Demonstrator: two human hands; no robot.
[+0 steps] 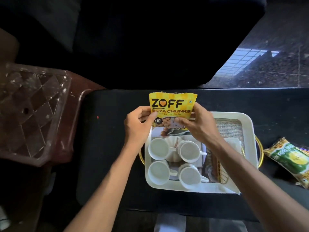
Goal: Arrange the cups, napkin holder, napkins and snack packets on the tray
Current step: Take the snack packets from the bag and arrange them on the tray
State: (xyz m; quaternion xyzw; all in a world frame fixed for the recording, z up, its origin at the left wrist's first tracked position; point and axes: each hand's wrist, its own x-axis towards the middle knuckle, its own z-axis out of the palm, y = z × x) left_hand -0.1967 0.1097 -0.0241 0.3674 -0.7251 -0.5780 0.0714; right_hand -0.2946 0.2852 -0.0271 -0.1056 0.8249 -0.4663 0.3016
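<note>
A yellow snack packet [172, 104] is held upright over the far left corner of the white tray [249, 131]. My left hand [137, 124] pinches its left edge and my right hand [199, 124] grips its right side. Several white cups [158, 149] stand in the tray's left half around a white napkin holder [173, 143]. White napkins [233, 144] lie in the tray, partly hidden under my right arm. A green snack packet [291, 159] lies on the black table to the right of the tray.
The tray has gold handles [260, 153] and sits on a black table [107, 148]. A brown plastic stool [33, 113] stands to the left of the table. A dark sofa fills the back, with polished floor at the far right.
</note>
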